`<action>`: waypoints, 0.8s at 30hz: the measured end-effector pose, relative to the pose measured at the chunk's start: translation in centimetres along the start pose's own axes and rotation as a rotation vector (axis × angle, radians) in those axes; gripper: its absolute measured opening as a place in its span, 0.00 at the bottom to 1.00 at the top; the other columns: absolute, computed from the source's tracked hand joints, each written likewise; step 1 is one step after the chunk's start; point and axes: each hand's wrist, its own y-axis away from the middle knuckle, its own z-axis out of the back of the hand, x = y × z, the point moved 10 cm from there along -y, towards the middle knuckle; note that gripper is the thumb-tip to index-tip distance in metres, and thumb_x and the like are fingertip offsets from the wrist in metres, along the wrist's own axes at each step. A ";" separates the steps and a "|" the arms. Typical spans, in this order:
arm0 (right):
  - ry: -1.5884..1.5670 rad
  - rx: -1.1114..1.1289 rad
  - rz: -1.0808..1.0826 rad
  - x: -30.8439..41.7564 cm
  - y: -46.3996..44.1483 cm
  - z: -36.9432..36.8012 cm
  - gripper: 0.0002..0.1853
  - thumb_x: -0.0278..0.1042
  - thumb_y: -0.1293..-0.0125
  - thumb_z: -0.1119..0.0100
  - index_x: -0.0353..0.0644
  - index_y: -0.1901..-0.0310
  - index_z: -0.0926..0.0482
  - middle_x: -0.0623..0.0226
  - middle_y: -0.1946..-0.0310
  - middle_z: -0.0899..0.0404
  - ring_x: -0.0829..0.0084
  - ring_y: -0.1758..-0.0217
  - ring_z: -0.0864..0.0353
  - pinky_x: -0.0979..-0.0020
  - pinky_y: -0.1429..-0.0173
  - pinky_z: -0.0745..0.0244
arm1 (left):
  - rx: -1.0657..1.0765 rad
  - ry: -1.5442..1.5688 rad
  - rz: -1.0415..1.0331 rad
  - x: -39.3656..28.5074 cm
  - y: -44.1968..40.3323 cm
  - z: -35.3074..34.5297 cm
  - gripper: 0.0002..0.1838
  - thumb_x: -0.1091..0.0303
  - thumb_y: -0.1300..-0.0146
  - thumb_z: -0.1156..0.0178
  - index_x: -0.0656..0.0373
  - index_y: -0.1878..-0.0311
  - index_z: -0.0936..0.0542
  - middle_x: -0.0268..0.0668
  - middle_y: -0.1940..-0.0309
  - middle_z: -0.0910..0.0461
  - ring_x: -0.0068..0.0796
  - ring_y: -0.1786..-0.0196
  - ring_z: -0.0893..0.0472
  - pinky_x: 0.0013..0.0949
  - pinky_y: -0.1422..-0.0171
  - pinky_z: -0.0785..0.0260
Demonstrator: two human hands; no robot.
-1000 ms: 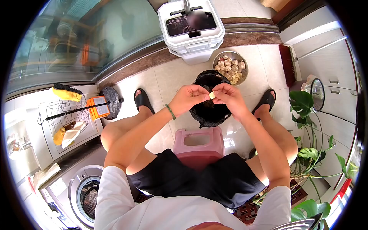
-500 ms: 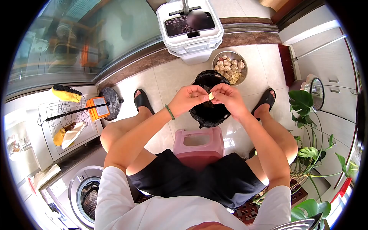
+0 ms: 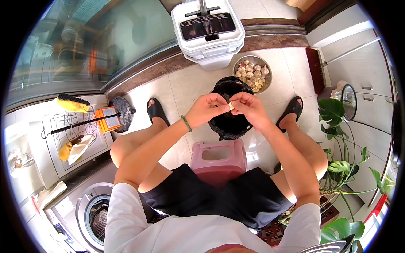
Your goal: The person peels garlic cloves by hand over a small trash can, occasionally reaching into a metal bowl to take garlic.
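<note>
Between my two hands is a small pale garlic clove (image 3: 231, 106), pinched at the fingertips. My left hand (image 3: 208, 106), below which a green bead bracelet shows on the wrist, grips it from the left. From the right, the thumb and fingers of my right hand (image 3: 249, 107) close on the same clove. Directly beneath both hands stands a bin lined with a black bag (image 3: 230, 128). Just beyond it, a steel bowl (image 3: 270, 80) holds several garlic bulbs (image 3: 249, 71) and loose peeled cloves (image 3: 255, 84).
A pink stool (image 3: 219, 154) is between my legs. Ahead stands a white mop bucket (image 3: 209, 42). To the left are a wire rack with shoes (image 3: 74, 103) and a washing machine (image 3: 95, 213); a leafy plant (image 3: 337, 126) and cabinets (image 3: 363, 80) line the right side.
Both hands stay over the bin with the clove; only the fingers shift slightly around it. The view has moved very little.
</note>
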 end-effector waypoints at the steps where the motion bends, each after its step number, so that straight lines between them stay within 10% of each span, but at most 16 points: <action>1: 0.009 -0.001 -0.003 0.0 0.0 0.0 0.07 0.28 0.31 0.43 0.38 0.55 0.22 0.71 0.65 0.20 0.79 0.63 0.19 0.76 0.55 0.22 | 0.001 0.007 0.003 0.0 0.0 0.0 0.08 0.67 0.33 0.36 0.60 0.58 0.21 0.29 0.63 0.18 0.13 0.60 0.24 0.20 0.56 0.32; 19: -0.046 -0.123 -0.108 -1.9 0.6 1.6 0.06 0.33 0.29 0.46 0.40 0.56 0.26 0.67 0.60 0.19 0.75 0.58 0.18 0.71 0.53 0.21 | -0.137 -0.005 -0.086 0.6 -0.7 1.2 0.12 0.63 0.29 0.42 0.60 0.51 0.22 0.32 0.61 0.17 0.17 0.61 0.24 0.21 0.57 0.34; 24: -0.263 -0.222 -0.255 -4.7 1.3 4.3 0.08 0.35 0.27 0.50 0.42 0.53 0.29 0.61 0.57 0.21 0.70 0.56 0.19 0.68 0.49 0.20 | -0.202 -0.012 0.295 2.6 0.0 2.1 0.20 0.54 0.32 0.44 0.56 0.44 0.24 0.34 0.60 0.16 0.10 0.82 0.44 0.19 0.77 0.50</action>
